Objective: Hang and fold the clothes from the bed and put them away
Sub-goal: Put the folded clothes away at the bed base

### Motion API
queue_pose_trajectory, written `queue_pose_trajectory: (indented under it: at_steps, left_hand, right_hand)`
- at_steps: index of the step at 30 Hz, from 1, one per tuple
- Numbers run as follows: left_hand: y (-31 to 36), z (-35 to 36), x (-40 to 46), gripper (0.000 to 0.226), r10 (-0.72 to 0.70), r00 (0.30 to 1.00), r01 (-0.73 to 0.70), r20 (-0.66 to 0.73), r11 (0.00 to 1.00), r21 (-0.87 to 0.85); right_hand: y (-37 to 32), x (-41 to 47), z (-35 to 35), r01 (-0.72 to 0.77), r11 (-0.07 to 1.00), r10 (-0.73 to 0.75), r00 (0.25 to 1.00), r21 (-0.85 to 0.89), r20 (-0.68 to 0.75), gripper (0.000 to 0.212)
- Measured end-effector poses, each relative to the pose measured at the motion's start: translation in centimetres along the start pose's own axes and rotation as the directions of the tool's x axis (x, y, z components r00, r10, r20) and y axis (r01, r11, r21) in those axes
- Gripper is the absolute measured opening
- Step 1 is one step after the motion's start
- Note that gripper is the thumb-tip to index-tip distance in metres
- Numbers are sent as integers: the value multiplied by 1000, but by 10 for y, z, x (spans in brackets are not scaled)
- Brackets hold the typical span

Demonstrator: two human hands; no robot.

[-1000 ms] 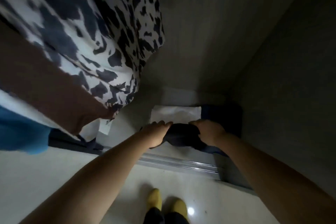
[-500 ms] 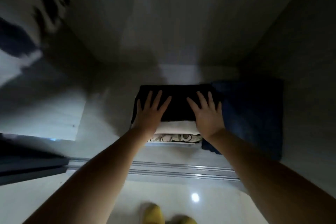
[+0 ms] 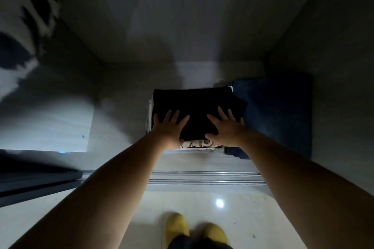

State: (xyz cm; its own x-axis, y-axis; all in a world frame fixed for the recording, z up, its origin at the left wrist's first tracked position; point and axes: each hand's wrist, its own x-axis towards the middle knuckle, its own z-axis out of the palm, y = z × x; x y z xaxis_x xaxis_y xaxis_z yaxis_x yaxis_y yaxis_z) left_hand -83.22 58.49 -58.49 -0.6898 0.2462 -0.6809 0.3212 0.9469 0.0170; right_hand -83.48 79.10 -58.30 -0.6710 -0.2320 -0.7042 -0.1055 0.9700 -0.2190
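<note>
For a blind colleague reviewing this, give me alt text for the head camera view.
Left hand and right hand press flat on a folded black garment topping a small stack on the wardrobe floor, beside folded dark blue clothes. Yellow slippers show below.

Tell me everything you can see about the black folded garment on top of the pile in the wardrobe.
The black folded garment is a soft, matte cloth folded into a flat rectangle. It lies on top of a small stack of folded clothes on the wardrobe floor, beside a folded dark blue garment. The left hand and right hand press flat on its near edge, fingers spread.
</note>
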Motion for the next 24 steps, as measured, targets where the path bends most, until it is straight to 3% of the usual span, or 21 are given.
queue_pose_trajectory:
  at_steps: [5,10,18,21,24]
  left_hand:
    - [20,-79,-47,58,-3,927,-39,-374,994,-104]
    - [46,-157,-101,36,-68,841,-85,-537,963,-255]
    - [92,-265,-224,39,-49,806,-141,-590,952,-272]
    - [104,-297,-273,39,-50,808,-174,-587,931,-319]
    - [117,-319,-311,39,20,805,-198,-593,951,-236]
  right_hand:
    - [-19,-55,-60,-4,998,24,949,65,-315,48]
    - [-31,-126,-137,5,989,68,867,145,-493,37]
    - [-52,-272,-244,-23,989,103,810,144,-577,35]
    - [-55,-331,-260,-36,989,115,789,142,-603,32]
    - [-53,-379,-262,-78,984,160,777,160,-609,28]
